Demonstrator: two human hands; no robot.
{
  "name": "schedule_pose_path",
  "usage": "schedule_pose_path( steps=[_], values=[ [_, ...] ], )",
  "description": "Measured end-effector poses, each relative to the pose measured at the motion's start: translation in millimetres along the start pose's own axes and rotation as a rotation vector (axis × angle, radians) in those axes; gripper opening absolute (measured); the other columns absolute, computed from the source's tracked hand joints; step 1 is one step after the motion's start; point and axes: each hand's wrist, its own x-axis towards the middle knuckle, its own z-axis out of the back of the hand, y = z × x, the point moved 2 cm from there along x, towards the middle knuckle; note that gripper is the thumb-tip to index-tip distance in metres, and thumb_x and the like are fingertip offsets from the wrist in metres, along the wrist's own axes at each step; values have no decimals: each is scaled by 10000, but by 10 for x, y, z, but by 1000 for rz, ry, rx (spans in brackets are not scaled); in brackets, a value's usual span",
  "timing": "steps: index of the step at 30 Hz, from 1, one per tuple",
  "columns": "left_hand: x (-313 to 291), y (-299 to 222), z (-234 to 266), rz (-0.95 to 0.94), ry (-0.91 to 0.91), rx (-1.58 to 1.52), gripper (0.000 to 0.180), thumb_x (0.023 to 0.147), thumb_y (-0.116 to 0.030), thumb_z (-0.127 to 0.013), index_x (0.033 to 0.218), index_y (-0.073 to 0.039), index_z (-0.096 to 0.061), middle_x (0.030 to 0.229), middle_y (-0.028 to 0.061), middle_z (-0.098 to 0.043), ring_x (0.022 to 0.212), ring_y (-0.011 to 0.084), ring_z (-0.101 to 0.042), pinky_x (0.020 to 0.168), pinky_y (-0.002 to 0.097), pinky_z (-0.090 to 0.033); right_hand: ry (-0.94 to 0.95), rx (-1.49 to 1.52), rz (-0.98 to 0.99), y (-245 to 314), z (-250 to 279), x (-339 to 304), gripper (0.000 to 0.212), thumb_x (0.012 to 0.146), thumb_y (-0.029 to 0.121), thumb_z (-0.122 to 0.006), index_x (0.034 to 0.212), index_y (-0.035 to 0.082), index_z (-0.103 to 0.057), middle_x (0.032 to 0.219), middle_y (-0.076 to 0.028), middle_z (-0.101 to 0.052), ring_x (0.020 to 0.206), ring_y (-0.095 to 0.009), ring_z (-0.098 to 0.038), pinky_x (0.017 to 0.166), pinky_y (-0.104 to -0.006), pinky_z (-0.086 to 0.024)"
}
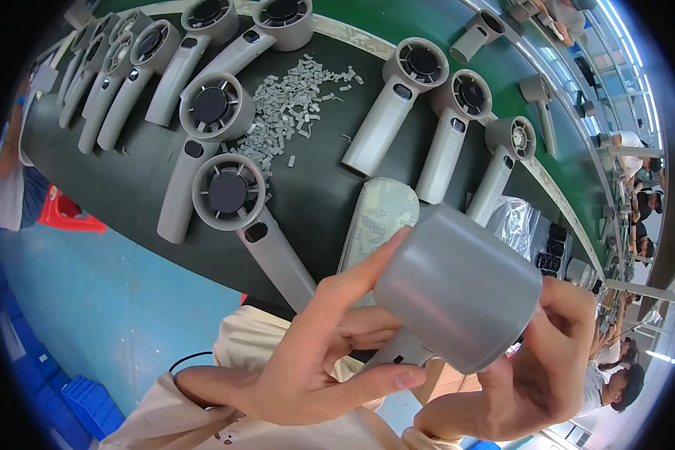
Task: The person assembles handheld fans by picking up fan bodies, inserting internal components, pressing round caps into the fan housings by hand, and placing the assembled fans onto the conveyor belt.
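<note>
A grey handheld fan (457, 289) is up close in front of me, its round head tilted so the smooth outer side faces up. My left hand (307, 360) is closed around the fan where the handle meets the head, with a finger along the head and the thumb near the handle. From the other side, my right hand (551, 356) grips the edge of the head with bent fingers. What lies under those fingertips is hidden. Just behind the held fan lies a pale, patterned oblong case or pad (379, 217).
Several grey handheld fans (229, 191) lie on the dark table (157, 169), left and right. Small grey pieces (285, 112) are heaped between them. A clear plastic bag (514, 225) and black parts (553, 251) sit at right. A green conveyor (529, 67) runs beyond; people work along it.
</note>
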Motion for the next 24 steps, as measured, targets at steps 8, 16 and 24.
schedule_pose_path(
  steps=[8,16,24],
  values=[
    [41,-22,47,87,-9,19,793,877,55,-549,1461,-35,-20,1317,219,-468,1149,263,-534,969,362,-417,-169,65,-342,-88,-174,-188,408,639,159,-744,987,-29,-641,944,-188,-560,848,-227,-513,782,-318,-405],
    [28,7,34,105,-39,-80,809,869,48,-566,1462,-45,-23,1304,213,-477,1144,285,-546,966,366,-432,-212,45,-292,-101,-172,-193,429,666,184,-740,996,-64,-619,940,-191,-556,835,-227,-509,769,-312,-398],
    [56,-28,30,155,18,69,805,887,40,-544,1467,-52,7,1269,213,-509,1129,233,-547,938,326,-419,-138,15,-326,-138,-158,-186,425,679,224,-753,1019,-2,-637,980,-193,-532,825,-228,-502,760,-318,-399]
  ],
)
